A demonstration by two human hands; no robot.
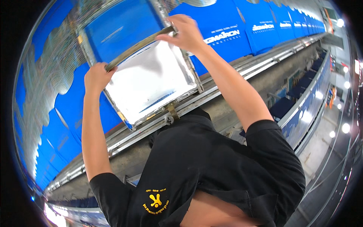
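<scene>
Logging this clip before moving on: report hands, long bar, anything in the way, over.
Left hand and right hand gripping opposite ends of long bar. Bar set across the frame, white area on near side. No obstruction visible.

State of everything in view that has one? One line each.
Blue cloth: laid out, printed white
Frame: over blue cloth, edges smeared
Squeegee: held slantwise across frame; contact beneath unclear
Left hand: closed around squeegee's left end
Right hand: gripping squeegee's right end
Lamp: lit
</scene>
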